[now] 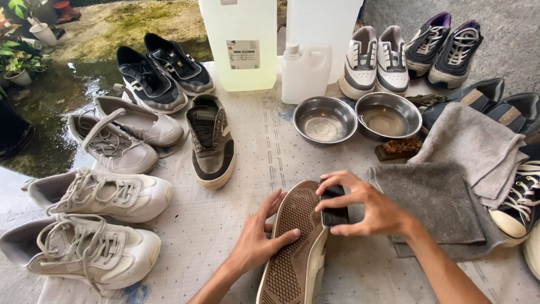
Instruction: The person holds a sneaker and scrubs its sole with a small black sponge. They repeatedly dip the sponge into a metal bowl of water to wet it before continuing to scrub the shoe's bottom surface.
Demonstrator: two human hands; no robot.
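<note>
A shoe [292, 247] lies on its side in front of me, its brown patterned sole facing left and up. My left hand [260, 239] grips the shoe from the left, thumb pressed on the sole. My right hand [365, 207] holds a small black block [335, 214] against the shoe's upper edge near the toe. The matching grey and black shoe [211, 141] stands apart further back on the dotted cloth.
Two steel bowls [325, 119] [388, 115] and a brown brush [398, 149] sit behind the hands. Grey towels [450, 191] lie to the right. White sneakers [95, 225] line the left side. Clear and white jugs [242, 45] [305, 73] and more shoe pairs stand at the back.
</note>
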